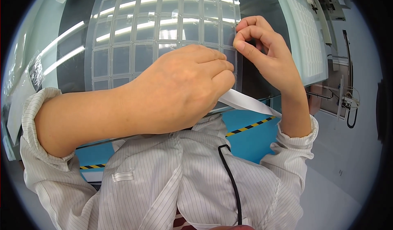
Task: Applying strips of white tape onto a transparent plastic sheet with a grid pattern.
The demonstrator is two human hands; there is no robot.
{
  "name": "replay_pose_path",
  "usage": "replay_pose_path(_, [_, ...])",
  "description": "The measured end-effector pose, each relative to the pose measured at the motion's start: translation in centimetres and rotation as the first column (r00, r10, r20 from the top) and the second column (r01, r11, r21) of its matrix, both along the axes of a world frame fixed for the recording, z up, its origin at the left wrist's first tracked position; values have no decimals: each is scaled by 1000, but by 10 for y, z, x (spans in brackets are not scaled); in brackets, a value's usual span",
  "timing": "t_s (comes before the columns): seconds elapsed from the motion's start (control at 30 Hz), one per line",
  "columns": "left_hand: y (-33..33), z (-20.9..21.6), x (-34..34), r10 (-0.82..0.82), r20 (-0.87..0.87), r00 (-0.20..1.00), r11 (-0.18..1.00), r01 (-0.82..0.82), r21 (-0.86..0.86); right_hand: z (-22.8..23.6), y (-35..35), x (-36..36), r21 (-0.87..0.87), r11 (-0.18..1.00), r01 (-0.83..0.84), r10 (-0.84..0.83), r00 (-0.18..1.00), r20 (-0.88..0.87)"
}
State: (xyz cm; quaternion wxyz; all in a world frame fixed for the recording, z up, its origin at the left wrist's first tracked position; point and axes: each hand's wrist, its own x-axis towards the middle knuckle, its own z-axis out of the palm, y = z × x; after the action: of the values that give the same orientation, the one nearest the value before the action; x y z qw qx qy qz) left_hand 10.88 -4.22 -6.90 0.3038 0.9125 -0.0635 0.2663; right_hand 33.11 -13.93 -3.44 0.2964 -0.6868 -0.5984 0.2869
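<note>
A clear plastic sheet [143, 27] with rows of rectangular pockets lies on a dark glass tabletop, with bright lamp reflections across it. My left hand [192, 80] reaches over its lower right part, back of the hand up and fingers curled closed. From under that hand a white strip [245, 101] runs down to the right and passes behind my right wrist. At the sheet's right edge my right hand [268, 52] has thumb and index finger pinched together. Whatever lies between those fingertips is too small to make out. My left fingertips are hidden.
Another white pocketed sheet [305, 37] lies at the right on the table. Crumpled clear film [36, 72] is at the far left. Below the table's near edge shows a blue floor [256, 133] with yellow-black striped tape [250, 126]. Metal equipment [348, 101] stands beyond on the right.
</note>
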Motion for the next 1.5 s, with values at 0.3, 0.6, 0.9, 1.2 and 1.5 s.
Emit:
replay_pose_path(0.3, [1,1,1,11,11,1000,1000,-11,25,0,0,6,-35,999,-21,19,998,-55])
replay_pose_path(0.6, [2,1,2,-7,-4,1000,1000,7,21,-4,1,3,6,1000,-19,20,999,-26])
replay_pose_path(0.9, [2,0,3,-5,-8,1000,1000,5,16,-5,1,3,36,999,-19,19,1000,-17])
replay_pose_path(1.2, [1,1,2,-3,-19,1000,1000,3,12,3,0,4,-7,999,-40,41,996,75])
replay_pose_path(1.5, [0,3,0,-3,-50,999,999,5,42,2,1,-10,102,993,-58,34,973,227])
